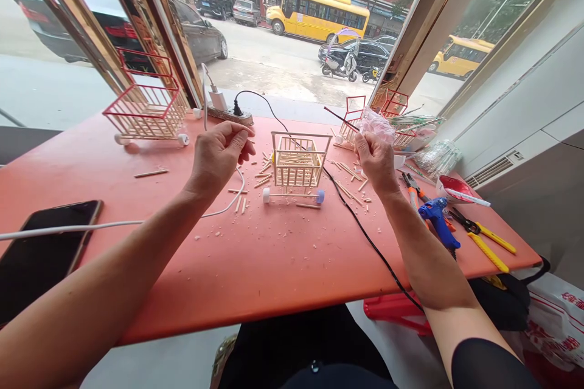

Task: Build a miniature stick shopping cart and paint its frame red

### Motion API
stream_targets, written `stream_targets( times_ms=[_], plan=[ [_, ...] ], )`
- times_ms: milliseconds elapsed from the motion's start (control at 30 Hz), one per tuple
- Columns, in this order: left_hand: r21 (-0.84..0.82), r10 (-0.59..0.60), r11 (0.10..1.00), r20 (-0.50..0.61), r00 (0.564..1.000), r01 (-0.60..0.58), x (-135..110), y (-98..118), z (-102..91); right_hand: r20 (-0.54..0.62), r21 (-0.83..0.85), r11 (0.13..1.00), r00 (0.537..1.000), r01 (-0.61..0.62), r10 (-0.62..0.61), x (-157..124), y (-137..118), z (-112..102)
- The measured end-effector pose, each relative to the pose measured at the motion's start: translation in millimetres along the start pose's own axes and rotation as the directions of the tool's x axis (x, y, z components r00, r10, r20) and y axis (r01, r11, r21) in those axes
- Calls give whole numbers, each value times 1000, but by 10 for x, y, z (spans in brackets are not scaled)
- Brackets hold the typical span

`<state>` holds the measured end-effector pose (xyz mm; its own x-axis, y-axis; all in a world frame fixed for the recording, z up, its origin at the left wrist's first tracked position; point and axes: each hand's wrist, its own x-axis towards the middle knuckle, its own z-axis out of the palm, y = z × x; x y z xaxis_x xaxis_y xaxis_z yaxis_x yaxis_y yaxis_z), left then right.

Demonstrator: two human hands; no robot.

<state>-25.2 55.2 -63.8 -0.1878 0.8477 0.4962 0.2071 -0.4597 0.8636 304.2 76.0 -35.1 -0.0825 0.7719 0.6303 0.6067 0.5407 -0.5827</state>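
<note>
My left hand is raised left of a small wooden-stick shopping cart, its thumb and fingers pinched together. Whatever they may hold is too small to make out. The cart is bare wood and stands upright, with a white wheel and a blue wheel facing me. To its right, my right hand is closed around a thin dark stick, which slants up to the left. Behind that hand lies a crumpled pinkish-white plastic wrap. Neither hand touches the cart.
Cut sticks and crumbs lie around the cart. A red-rimmed cart stands at left, near a power strip. On the right are pliers, a blue glue gun, yellow-handled cutters and a red paint cup. A phone lies left.
</note>
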Motion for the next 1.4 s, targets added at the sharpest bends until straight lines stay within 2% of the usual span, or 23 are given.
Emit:
stream_targets(
  times_ms=[200,400,633,767,1000,1233,1400],
  plan=[
    [1,-12,1000,-9,1000,12,3,-1,3,61,196,976,995,-93,83,33,64,30],
    [-5,-23,1000,-23,999,23,5,35,14,140,309,933,979,-183,146,39,58,55],
    [-6,-23,1000,-35,999,23,7,12,15,113,312,940,988,-139,108,32,-38,12],
    [-1,-17,1000,-27,999,17,3,8,3,95,246,960,989,-134,114,24,-84,-57],
    [5,-18,1000,-18,1000,18,1,11,-2,69,203,973,993,-108,96,31,-54,-83],
    [7,-20,1000,-13,1000,20,-1,24,-2,43,190,971,989,-148,142,31,-57,-95],
    [7,-13,1000,-32,999,13,-3,40,4,-4,186,979,996,-86,88,36,-22,-85]
  ],
)
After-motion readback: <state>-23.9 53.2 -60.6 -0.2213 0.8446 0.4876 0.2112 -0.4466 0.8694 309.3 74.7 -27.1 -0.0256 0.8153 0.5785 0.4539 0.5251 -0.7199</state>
